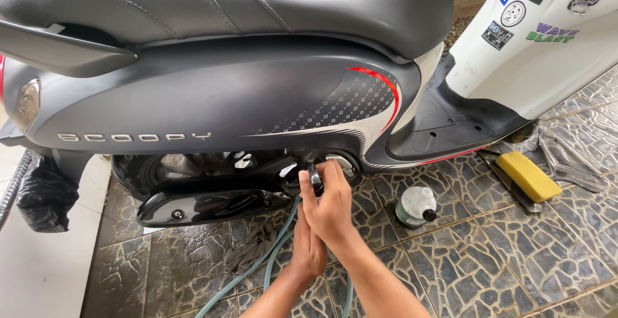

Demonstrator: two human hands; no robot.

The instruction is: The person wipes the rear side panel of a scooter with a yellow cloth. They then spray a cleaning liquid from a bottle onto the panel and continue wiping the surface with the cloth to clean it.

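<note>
Gripping a small black nozzle (315,177) between curled fingers, the right hand (329,205) sits near the middle of the view, its knuckles toward the engine side of a matte grey scooter (212,93). The hand is closed tight round the nozzle, whose tip points up at twelve o'clock into the shadowed gap under the body panel. Just below, at seven o'clock from it, the left hand (308,247) lies pressed against the right wrist, fingers folded; whether it grasps anything I cannot tell.

A slim, pale green hose (257,268), smooth and rubbery, runs from under the hands down to seven o'clock across the floor. Beside it at nine o'clock lies a crumpled dark rag (252,248). Above that, the glossy black engine cover (206,205) curves long and rounded.

At three o'clock from the hands stands a squat round bottle (415,205), clear and greenish with a dark cap, well apart from them. Farther out at two o'clock a yellow sponge (531,175), oblong and soft-edged, rests on a grey ribbed mat (566,163).

The floor (489,266) is irregular stone-pattern tile, dark and wet-looking. At nine o'clock, far off, a crinkled black plastic bag (44,192) hangs. The stitched, grainy seat (257,2) spans twelve o'clock.
</note>
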